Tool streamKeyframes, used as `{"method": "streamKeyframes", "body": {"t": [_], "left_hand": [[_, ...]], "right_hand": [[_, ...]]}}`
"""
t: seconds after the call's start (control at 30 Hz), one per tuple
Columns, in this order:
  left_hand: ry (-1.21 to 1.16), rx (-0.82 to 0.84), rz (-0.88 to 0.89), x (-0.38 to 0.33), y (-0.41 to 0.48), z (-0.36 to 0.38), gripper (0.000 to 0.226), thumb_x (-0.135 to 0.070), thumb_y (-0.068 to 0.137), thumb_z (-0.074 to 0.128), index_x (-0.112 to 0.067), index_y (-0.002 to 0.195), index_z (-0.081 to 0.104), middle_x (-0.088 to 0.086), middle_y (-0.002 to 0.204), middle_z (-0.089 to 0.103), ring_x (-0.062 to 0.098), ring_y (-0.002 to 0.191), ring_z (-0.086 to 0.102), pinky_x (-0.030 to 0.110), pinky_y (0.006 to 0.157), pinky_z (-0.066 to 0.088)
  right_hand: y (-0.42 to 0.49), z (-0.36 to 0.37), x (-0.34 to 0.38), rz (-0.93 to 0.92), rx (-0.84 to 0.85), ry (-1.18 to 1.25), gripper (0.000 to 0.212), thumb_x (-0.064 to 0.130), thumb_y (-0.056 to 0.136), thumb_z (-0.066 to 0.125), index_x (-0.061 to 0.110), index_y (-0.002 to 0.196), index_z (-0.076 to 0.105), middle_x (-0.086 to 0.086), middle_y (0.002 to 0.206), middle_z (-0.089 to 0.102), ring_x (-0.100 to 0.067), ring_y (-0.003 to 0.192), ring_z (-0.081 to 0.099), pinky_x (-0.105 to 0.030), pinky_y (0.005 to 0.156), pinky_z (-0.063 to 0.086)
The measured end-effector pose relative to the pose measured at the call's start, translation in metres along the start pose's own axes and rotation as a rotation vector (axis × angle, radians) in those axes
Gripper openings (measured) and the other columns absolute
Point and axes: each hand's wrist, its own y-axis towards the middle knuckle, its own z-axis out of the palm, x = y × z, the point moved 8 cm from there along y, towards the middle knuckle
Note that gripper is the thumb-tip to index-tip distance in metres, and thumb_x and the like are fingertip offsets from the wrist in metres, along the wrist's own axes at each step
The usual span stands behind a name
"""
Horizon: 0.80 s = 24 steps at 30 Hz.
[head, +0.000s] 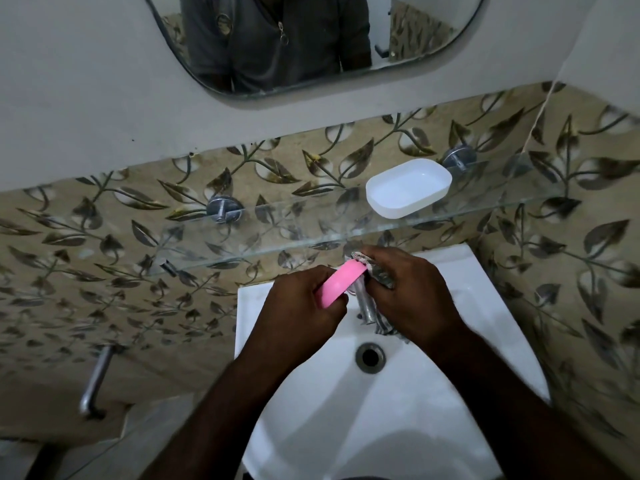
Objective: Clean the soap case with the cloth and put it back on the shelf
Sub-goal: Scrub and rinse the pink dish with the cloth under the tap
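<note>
My left hand [301,299] gripped pink soap case half [341,282] above sink [415,393], fingers curled round near end. Half stood on edge, long axis slanted from near-left to far-right, far end toward wall. My right hand [412,292] pinched cloth [382,277] against far end. White soap case half [408,187] lay on glass shelf [277,233], hollow side up.

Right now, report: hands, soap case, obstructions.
Left hand grips pink soap case over sink. Right hand holds cloth against its edge. White case half sits on glass shelf; tap just below.
</note>
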Motion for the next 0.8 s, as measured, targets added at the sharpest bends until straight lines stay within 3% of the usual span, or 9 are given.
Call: {"method": "streamKeyframes", "body": {"t": [0.1,0.17,0.27,0.33,0.4,0.47,0.57,0.67,0.8], "left_hand": [[0.037,-0.007,-0.005,-0.002,0.004,-0.001,0.02,-0.026,0.084,0.066,-0.026,0.066,0.057,-0.009,0.054,0.052,0.007,0.051,0.046,0.023,0.05,0.035],[0.043,-0.024,0.014,-0.004,0.008,-0.004,0.028,-0.016,0.085,0.064,-0.028,0.062,0.053,-0.01,0.053,0.052,0.003,0.05,0.045,0.024,0.052,0.033],[-0.106,-0.036,0.065,-0.004,0.009,-0.011,0.02,-0.01,0.083,0.058,-0.024,0.068,0.06,-0.006,0.059,0.061,0.005,0.055,0.052,0.029,0.054,0.042],[-0.167,-0.024,0.088,-0.005,0.007,-0.015,0.008,-0.016,0.087,0.062,-0.019,0.083,0.069,0.003,0.069,0.067,0.019,0.061,0.057,0.039,0.058,0.048],[-0.141,-0.022,0.095,-0.003,0.003,-0.014,0.01,-0.015,0.088,0.066,-0.024,0.09,0.07,0.003,0.072,0.069,0.023,0.064,0.059,0.038,0.06,0.046],[-0.132,-0.025,0.099,-0.004,0.002,-0.011,0.012,-0.014,0.088,0.066,-0.024,0.091,0.071,-0.003,0.072,0.069,0.016,0.063,0.06,0.034,0.059,0.046],[-0.214,-0.034,0.122,-0.004,0.005,-0.009,0.022,-0.008,0.088,0.064,-0.03,0.087,0.069,-0.013,0.072,0.07,-0.002,0.063,0.058,0.024,0.059,0.046],[-0.269,-0.063,0.116,0.001,0.002,-0.012,0.022,-0.01,0.088,0.064,-0.031,0.082,0.069,-0.006,0.069,0.069,-0.001,0.064,0.053,0.028,0.056,0.044],[-0.198,-0.028,0.095,0.008,-0.005,-0.005,0.007,-0.02,0.09,0.065,-0.019,0.087,0.072,0.005,0.066,0.064,0.003,0.057,0.044,0.034,0.052,0.038]], "right_hand": [[-0.006,-0.008,0.028,-0.089,-0.061,-0.092,0.034,0.023,0.081,0.063,0.026,0.114,0.068,0.004,0.11,0.071,-0.023,0.1,0.066,-0.034,0.081,0.055],[-0.017,-0.012,0.054,-0.177,-0.104,-0.044,0.041,0.024,0.079,0.052,0.021,0.117,0.067,0.002,0.113,0.071,-0.023,0.101,0.067,-0.033,0.084,0.055],[-0.027,-0.004,0.071,-0.262,-0.104,0.02,0.048,0.02,0.079,0.05,0.019,0.125,0.064,0.001,0.124,0.067,-0.017,0.114,0.062,-0.03,0.096,0.051],[-0.018,-0.001,0.05,-0.19,-0.111,0.087,0.047,0.013,0.081,0.058,0.023,0.127,0.063,0.005,0.128,0.065,-0.012,0.119,0.059,-0.03,0.101,0.048],[-0.008,-0.003,0.02,-0.021,-0.107,0.131,0.05,0.009,0.079,0.067,0.028,0.125,0.064,0.009,0.127,0.065,-0.009,0.118,0.06,-0.032,0.099,0.049],[-0.008,-0.004,0.018,0.036,-0.101,0.105,0.052,0.009,0.078,0.068,0.029,0.125,0.064,0.01,0.126,0.066,-0.009,0.117,0.061,-0.029,0.1,0.048],[-0.02,0.0,0.061,-0.134,-0.113,0.047,0.053,0.018,0.077,0.051,0.022,0.129,0.062,0.004,0.129,0.065,-0.013,0.119,0.059,-0.028,0.102,0.045],[-0.023,0.005,0.06,-0.196,-0.124,0.011,0.052,0.016,0.079,0.052,0.024,0.13,0.061,0.006,0.13,0.064,-0.012,0.119,0.058,-0.028,0.099,0.047],[-0.009,0.006,0.013,0.034,-0.068,0.015,0.059,0.009,0.078,0.068,0.031,0.132,0.059,0.011,0.133,0.061,-0.011,0.122,0.057,-0.027,0.101,0.046]]}}
